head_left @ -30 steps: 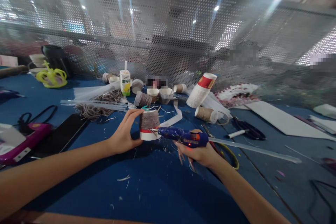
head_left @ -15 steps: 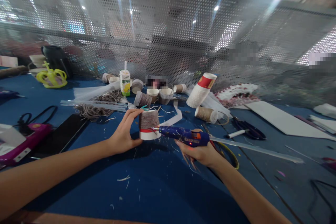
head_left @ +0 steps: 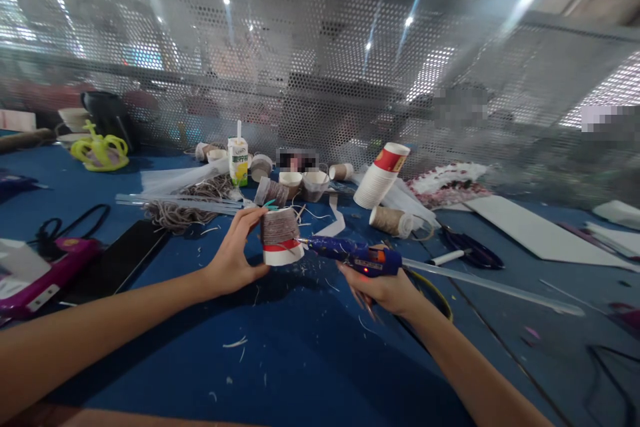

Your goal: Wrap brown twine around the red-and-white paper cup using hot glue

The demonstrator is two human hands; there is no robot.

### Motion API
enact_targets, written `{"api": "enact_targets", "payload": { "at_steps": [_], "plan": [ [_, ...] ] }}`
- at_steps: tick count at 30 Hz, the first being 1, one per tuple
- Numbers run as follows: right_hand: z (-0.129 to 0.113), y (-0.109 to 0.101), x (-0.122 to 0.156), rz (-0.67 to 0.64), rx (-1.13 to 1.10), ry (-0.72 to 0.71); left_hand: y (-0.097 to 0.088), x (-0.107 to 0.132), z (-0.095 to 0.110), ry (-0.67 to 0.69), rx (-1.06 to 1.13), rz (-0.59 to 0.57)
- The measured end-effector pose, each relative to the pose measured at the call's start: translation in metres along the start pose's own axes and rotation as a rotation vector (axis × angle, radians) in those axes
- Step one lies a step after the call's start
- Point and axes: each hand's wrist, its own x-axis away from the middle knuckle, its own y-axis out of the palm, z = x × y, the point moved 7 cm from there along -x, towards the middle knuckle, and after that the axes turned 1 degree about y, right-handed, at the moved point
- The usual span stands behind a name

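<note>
My left hand (head_left: 235,250) grips a paper cup (head_left: 283,255) between thumb and fingers, just above the blue table. Grey-brown yarn (head_left: 280,225) is wound around much of the cup; a red band and a white part show below it. In my right hand (head_left: 383,290) is a blue hot glue gun (head_left: 345,252), its small red light lit. The gun's nozzle points left, at the cup's side near the yarn's lower edge. A long clear glue stick (head_left: 490,285) sticks out of the gun's back.
Behind the cup lie a tangle of yarn (head_left: 187,210), a drink carton (head_left: 239,161) and several small cups. A leaning stack of paper cups (head_left: 377,180) stands right of centre. Scissors (head_left: 473,248) and a white board (head_left: 545,227) lie right; a magenta power strip (head_left: 45,280) and black phone-like slab (head_left: 117,260) left.
The cup has tilted slightly and shifted a little left. The glue gun's tip has drawn slightly away from the middle of the cup to its right edge.
</note>
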Motion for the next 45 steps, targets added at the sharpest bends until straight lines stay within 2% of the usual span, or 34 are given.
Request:
{"api": "enact_targets", "payload": {
  "at_steps": [7,10,13,15,18,20,23,25,28,31,34,37,40,45],
  "plan": [
    [-0.001,-0.003,-0.002,-0.02,-0.005,-0.025,-0.001,0.004,-0.006,-0.027,0.003,0.005],
    [-0.002,-0.003,-0.002,0.004,-0.023,-0.014,-0.001,0.004,-0.006,-0.023,0.003,0.007],
    [0.004,-0.007,-0.004,0.039,0.056,0.019,-0.002,0.004,-0.005,-0.02,-0.011,0.013],
    [0.004,-0.013,-0.008,0.079,0.193,-0.02,-0.003,0.004,-0.004,-0.022,-0.036,0.024],
    [-0.001,-0.02,-0.015,0.155,0.602,-0.127,-0.004,0.004,-0.003,-0.03,-0.081,0.036],
    [0.001,-0.023,-0.02,0.181,0.862,-0.11,-0.004,0.003,-0.002,-0.029,-0.099,0.035],
    [0.005,-0.026,-0.023,0.159,0.99,-0.064,-0.003,0.002,-0.001,-0.025,-0.101,0.022],
    [0.0,-0.028,-0.02,0.191,0.975,-0.112,-0.003,0.001,-0.001,-0.03,-0.104,0.011],
    [-0.018,-0.025,-0.009,0.227,0.85,-0.293,-0.002,0.0,-0.001,-0.025,-0.118,0.005],
    [-0.032,-0.005,0.003,0.048,0.564,-0.457,-0.001,0.001,-0.001,-0.011,-0.116,0.001],
    [-0.041,0.014,0.015,-0.048,0.313,-0.561,0.0,0.001,-0.002,-0.003,-0.114,-0.008],
    [-0.038,0.033,0.022,-0.196,0.159,-0.541,0.001,0.0,0.0,0.017,-0.127,-0.025],
    [-0.033,0.049,0.025,-0.337,0.133,-0.46,0.002,0.0,0.005,0.059,-0.166,-0.032],
    [-0.028,0.054,0.022,-0.356,0.098,-0.338,0.003,0.0,0.009,0.08,-0.157,-0.038]
  ]
}}
